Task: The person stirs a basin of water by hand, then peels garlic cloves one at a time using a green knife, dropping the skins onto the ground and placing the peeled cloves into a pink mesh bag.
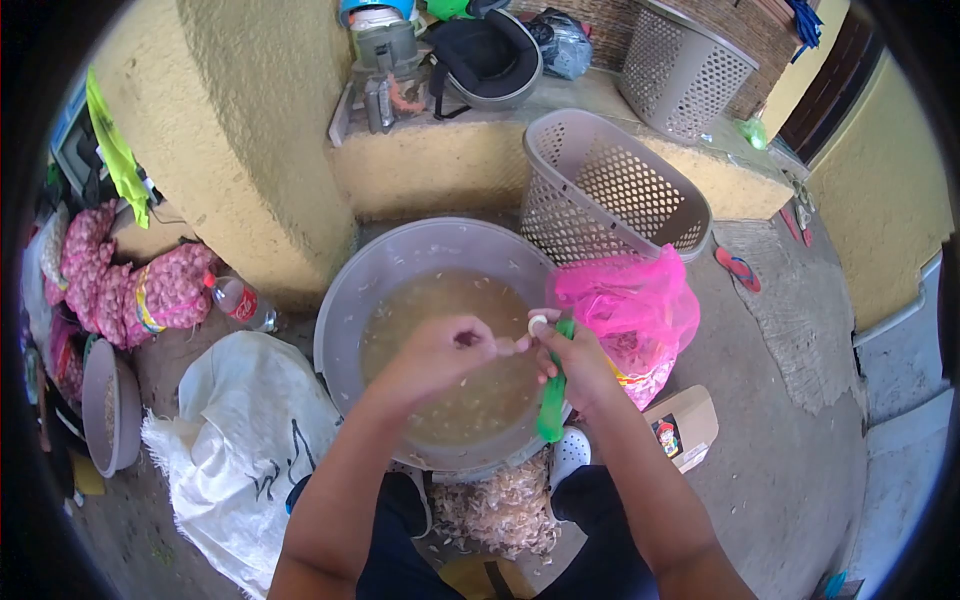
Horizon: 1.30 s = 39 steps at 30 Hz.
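Observation:
Over a wide grey basin (338,300) of cloudy water with small pale pieces in it, both hands are raised near its right side. My right hand (575,362) holds a green-handled tool (551,405) and, at its fingertips, a small white clove (538,323). My left hand (450,352) has thumb and finger pinched close to the clove; whether something thin lies between them is too small to tell. Just right of the hands stands a pink plastic bag (640,310). Below the basin, pale peelings (497,510) lie heaped between the feet.
A perforated grey basket (620,190) stands behind the basin, another (685,75) on the ledge (430,160). A white sack (245,430), a cola bottle (240,302) and net bags of bulbs (170,290) are left. A cardboard box (690,425) and a flip-flop (738,270) lie right.

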Tool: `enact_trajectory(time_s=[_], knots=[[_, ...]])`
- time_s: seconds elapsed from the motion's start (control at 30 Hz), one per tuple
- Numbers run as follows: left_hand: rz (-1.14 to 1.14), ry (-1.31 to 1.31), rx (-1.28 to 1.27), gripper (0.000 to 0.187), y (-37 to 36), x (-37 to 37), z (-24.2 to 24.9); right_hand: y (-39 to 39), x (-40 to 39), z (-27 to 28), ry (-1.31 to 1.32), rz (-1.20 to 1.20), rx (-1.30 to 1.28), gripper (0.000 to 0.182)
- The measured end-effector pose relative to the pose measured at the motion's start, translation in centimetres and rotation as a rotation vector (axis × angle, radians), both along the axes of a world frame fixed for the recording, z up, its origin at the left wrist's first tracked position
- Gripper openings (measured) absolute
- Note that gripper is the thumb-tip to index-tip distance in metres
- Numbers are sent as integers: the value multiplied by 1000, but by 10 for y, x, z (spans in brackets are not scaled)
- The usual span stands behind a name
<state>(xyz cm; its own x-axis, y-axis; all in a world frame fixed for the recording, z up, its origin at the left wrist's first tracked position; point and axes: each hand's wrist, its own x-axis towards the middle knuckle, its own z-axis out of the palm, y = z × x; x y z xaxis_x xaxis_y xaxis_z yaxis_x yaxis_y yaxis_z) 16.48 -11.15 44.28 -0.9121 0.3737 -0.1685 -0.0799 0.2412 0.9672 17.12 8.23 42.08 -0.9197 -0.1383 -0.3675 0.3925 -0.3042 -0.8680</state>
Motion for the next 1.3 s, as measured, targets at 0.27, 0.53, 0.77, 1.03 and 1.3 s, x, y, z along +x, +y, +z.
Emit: enact_trajectory(time_s=[0.27,0.53,0.77,1.03,1.3], knots=[[295,251,-173,17,-15,-12,-5,17,1,-7,2,892,801,31],[62,91,-104,21,6,2,-9,75,-36,13,79,-512,-194,40],[-15,133,23,14,30,13,-18,21,-2,30,55,590,362,33],[-54,-47,214,34,17,1,-16,11,1,21,104,422,462,20],[147,-469,832,31,-5,-15,-18,-7,44,3,494,1229,1225,45]])
